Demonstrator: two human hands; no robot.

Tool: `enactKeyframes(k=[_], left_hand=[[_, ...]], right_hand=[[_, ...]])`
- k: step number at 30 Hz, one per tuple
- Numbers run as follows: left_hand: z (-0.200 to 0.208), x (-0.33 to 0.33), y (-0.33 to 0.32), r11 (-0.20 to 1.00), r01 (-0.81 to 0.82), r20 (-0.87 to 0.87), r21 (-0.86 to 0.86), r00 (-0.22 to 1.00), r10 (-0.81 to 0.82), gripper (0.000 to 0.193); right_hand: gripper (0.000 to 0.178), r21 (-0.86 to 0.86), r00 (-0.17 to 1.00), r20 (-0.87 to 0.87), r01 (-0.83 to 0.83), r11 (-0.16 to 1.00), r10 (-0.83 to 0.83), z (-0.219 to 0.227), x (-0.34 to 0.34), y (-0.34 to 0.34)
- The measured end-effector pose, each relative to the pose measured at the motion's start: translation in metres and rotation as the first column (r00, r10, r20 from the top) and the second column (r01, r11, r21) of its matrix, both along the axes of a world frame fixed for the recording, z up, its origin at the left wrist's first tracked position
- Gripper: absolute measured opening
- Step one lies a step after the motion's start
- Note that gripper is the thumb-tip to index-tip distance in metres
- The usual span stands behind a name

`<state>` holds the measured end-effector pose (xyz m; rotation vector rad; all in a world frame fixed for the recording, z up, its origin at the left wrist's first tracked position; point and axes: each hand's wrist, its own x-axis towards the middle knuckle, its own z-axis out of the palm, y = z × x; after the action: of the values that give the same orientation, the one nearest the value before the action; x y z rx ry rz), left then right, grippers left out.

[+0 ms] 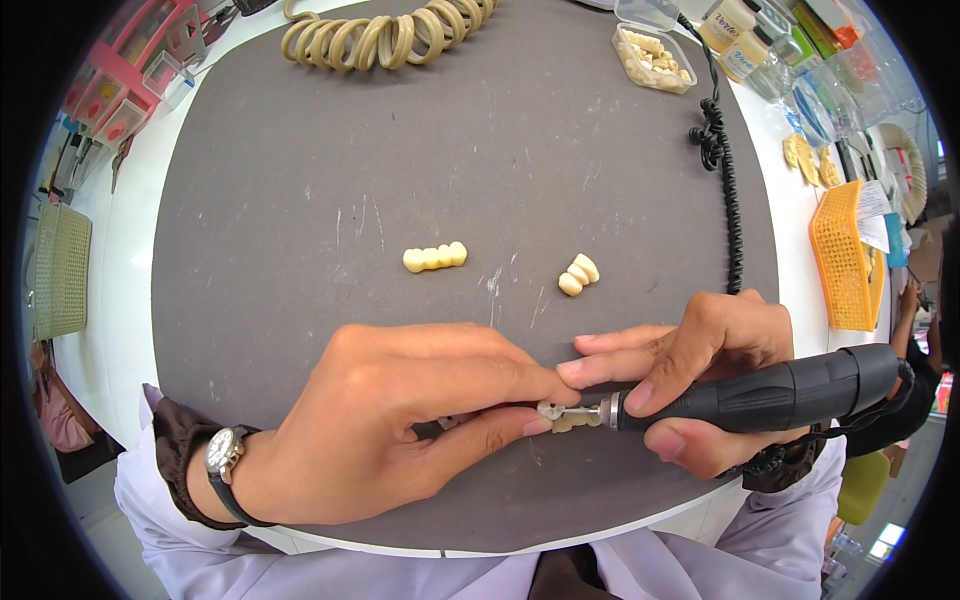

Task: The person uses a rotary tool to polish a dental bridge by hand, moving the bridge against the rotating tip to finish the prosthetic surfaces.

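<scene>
My left hand (pixel 430 410) pinches a small pale dental piece (pixel 547 410) between thumb and fingertips, close to the mat's front edge. Most of that piece is hidden by the fingers. Wrapped in my right hand (pixel 690 380) is a black dental handpiece (pixel 770 392), lying nearly level, its thin metal bit pointing left and meeting the piece. Below the bit, a yellowish toothed strip (pixel 575 423) shows; whether it belongs to the held piece I cannot tell. Farther off on the mat lie a row of joined tooth crowns (pixel 435 257) and a shorter crown bridge (pixel 578 275).
A grey mat (pixel 300 200) covers the white table. Along its far edge stand a coiled beige hose (pixel 385 38) and a clear box of teeth (pixel 652 60). The handpiece's black coiled cord (pixel 732 200) runs down the right. Baskets, orange (pixel 842 255) and green (pixel 62 270), flank the mat.
</scene>
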<state>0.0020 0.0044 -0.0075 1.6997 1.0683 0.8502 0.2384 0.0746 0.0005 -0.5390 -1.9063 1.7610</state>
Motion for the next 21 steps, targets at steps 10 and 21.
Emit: enactKeyframes(k=[10,21], left_hand=[[-0.0008,-0.0004,-0.0002,1.0,0.002,0.012,-0.008,1.0,-0.002,0.022],[0.0008,-0.0006,-0.0007,0.999,-0.004,0.014,-0.032,1.0,0.004,0.022]], right_hand=[[0.021,-0.035,0.999,0.001,0.04,0.999,-0.04,0.002,0.0004,-0.0023],[0.023,-0.02,1.0,-0.018,0.009,1.0,-0.009,-0.0009,0.0014,-0.0018]])
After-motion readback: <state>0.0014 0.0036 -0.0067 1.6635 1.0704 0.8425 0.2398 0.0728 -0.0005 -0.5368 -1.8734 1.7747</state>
